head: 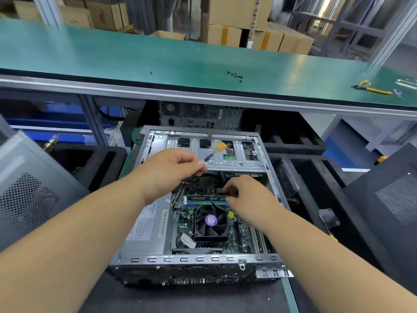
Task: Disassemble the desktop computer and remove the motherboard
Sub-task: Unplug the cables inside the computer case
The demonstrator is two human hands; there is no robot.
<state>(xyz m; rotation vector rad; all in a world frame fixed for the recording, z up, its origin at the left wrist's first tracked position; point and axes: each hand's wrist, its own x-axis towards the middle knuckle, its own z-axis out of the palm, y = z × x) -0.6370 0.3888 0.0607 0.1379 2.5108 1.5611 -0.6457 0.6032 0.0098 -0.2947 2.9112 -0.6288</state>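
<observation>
Though cluttered, green bench (112,55) w/ screws (234,75)

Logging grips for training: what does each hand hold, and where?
Right hand pinches a memory stick at its right end; left hand grips a screwdriver handle.

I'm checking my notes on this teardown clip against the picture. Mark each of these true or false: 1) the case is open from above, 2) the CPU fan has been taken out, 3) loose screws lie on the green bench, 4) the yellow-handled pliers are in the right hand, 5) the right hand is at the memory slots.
1. True. The computer case has no cover, so the motherboard shows.
2. False. The CPU fan sits on the board.
3. True. Small screws lie on the green bench.
4. False. The pliers lie on the bench.
5. True. The right hand pinches a memory stick there; the left hand holds a thin tool.
</observation>
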